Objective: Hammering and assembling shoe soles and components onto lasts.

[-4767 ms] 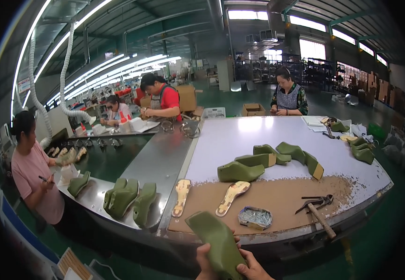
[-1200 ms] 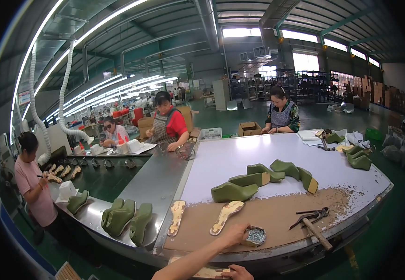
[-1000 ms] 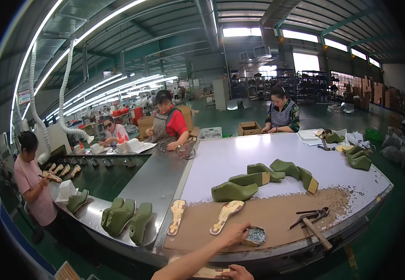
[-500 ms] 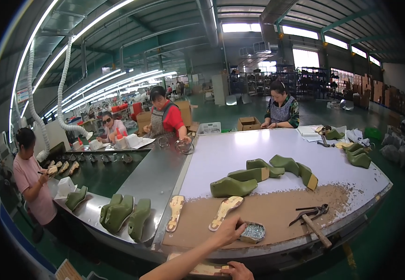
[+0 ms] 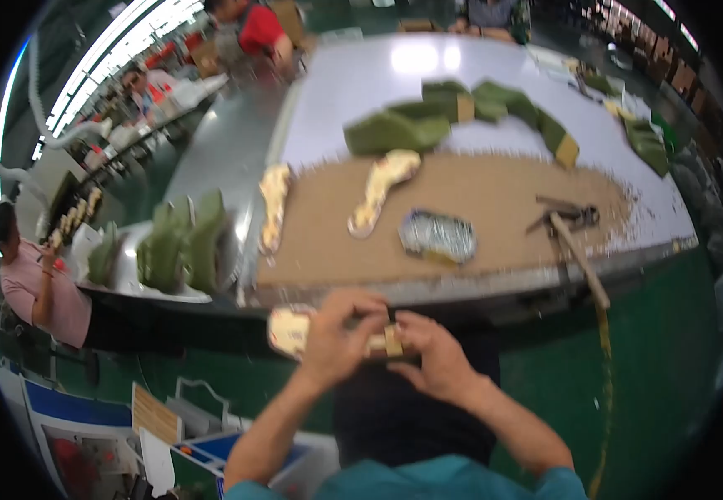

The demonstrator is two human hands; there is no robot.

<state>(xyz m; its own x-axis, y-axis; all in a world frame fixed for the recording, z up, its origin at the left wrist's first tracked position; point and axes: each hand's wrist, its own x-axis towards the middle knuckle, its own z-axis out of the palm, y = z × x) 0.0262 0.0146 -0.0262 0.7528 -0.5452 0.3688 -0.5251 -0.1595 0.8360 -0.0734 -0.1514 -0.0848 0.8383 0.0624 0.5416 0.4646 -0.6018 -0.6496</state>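
Note:
Both my hands are close to my body below the table's front edge, gripping one tan shoe insole [image 5: 288, 330] between them. My left hand [image 5: 338, 333] curls over its middle; my right hand [image 5: 431, 354] pinches its right end. The picture is blurred, so finer detail is lost. On the brown mat [image 5: 478, 208] ahead lie two more pale insoles [image 5: 382, 187], a small metal tin [image 5: 437, 235], a hammer [image 5: 580, 258] and pincers [image 5: 565, 215].
Green shoe uppers [image 5: 395, 129] lie on the white table behind the mat, and more green uppers [image 5: 182, 242] sit on the conveyor at left. A person in pink [image 5: 41, 279] stands at the far left; others work at the back.
My left hand has drawn back from the tin on the mat to join my right hand on the insole. My head has tilted down, so the table now sits higher in view.

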